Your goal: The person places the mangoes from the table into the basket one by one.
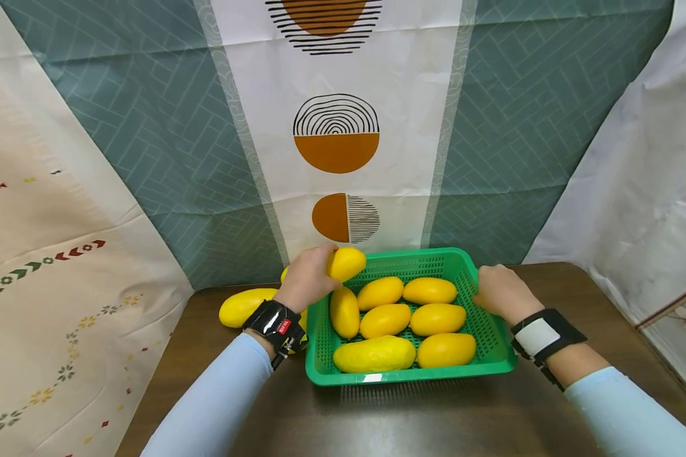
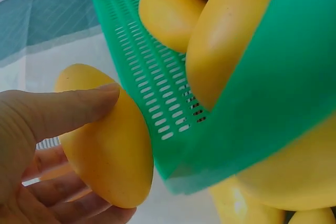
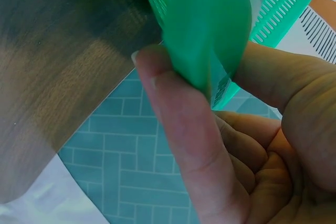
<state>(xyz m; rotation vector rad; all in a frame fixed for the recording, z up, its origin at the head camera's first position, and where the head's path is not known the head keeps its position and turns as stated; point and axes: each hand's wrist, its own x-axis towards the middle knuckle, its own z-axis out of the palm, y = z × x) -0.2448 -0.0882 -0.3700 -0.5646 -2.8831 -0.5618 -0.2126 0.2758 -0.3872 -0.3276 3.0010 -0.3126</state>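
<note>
My left hand [image 1: 305, 280] grips a yellow mango [image 1: 347, 263] at the back left corner of a green plastic basket [image 1: 440, 374]. In the left wrist view the thumb presses on one side of this mango [image 2: 113, 145], with fingers behind it, just outside the basket wall. My right hand [image 1: 504, 293] holds the basket's right rim; in the right wrist view the green rim [image 3: 191, 45] is pinched between thumb and index finger. Several mangoes lie in the basket, among them an upright-lying one [image 1: 345, 313] by the left wall and a lumpy one [image 1: 375, 355] at the front.
Left of the basket, more mangoes lie on the dark wooden table [image 1: 206, 381], one [image 1: 244, 306] in plain sight and others partly hidden by my left hand and wrist. A patterned cloth [image 1: 217, 139] hangs behind the table.
</note>
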